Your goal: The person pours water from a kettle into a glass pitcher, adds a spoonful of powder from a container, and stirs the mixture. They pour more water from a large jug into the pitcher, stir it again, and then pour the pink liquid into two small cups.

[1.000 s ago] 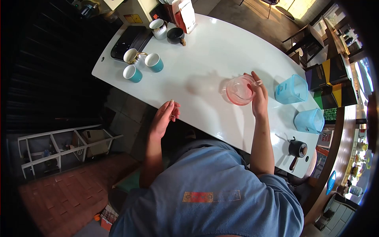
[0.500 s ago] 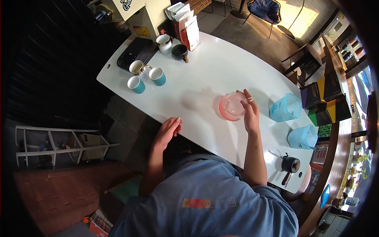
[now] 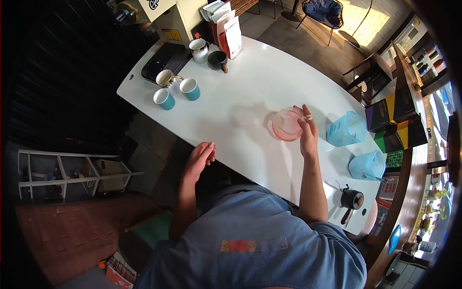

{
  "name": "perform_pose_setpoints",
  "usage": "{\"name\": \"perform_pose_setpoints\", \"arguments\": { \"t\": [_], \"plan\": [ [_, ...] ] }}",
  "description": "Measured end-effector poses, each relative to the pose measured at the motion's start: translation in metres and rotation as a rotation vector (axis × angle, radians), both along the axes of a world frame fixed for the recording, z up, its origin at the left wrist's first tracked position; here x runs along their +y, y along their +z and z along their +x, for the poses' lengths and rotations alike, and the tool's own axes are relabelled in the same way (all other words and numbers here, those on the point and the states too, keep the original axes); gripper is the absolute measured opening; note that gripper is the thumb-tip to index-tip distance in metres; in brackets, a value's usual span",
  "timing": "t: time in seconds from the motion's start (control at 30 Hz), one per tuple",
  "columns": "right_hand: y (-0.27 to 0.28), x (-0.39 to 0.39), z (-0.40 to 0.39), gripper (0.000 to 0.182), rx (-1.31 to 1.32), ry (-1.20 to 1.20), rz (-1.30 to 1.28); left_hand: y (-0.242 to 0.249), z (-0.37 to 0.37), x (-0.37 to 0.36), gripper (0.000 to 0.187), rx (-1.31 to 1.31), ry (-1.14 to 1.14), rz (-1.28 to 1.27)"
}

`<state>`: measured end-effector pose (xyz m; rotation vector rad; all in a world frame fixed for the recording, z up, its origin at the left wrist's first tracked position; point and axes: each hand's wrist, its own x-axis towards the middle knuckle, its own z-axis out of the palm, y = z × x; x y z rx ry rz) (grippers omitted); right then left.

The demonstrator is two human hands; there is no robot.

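Note:
My right hand [image 3: 309, 131], with a ring on one finger, grips the right rim of a round see-through pink bowl [image 3: 287, 124] over the white table [image 3: 250, 159]. A shadow falls on the table left of the bowl. My left hand [image 3: 201, 158] hovers at the table's near edge, its fingers curled in and the thumb against them; nothing shows in it. To the right of my right hand stands a translucent blue pitcher [image 3: 346, 129], with a second blue pitcher [image 3: 366, 165] closer to me.
A small black pot [image 3: 352, 198] with a handle sits at the right end. At the far left are two teal cups [image 3: 164, 99], a gold-handled mug [image 3: 165, 78], a white mug [image 3: 198, 51], a black cup [image 3: 217, 60], a black tray [image 3: 165, 64] and upright bags [image 3: 232, 37].
My right hand and the pink bowl have moved slightly away from me and to the right. My left hand stays nearly in place.

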<state>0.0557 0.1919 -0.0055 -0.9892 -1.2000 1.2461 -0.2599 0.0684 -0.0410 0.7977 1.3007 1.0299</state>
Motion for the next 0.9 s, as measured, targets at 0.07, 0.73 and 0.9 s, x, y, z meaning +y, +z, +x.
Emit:
{"name": "perform_pose_setpoints", "arguments": {
  "t": [0.07, 0.73, 0.9],
  "plan": [
    [0.006, -0.007, -0.011, 0.061, -0.073, -0.018, 0.012, -0.004, 0.002, 0.0, 0.029, 0.0, 0.008, -0.019],
    [0.006, -0.027, 0.012, 0.058, -0.092, -0.176, 0.044, -0.009, 0.011, 0.013, 0.03, 0.021, -0.083, -0.049],
    [-0.005, -0.026, 0.037, 0.058, -0.062, -0.043, -0.009, -0.005, 0.014, 0.016, 0.029, 0.019, -0.105, -0.04]
  ]
}}
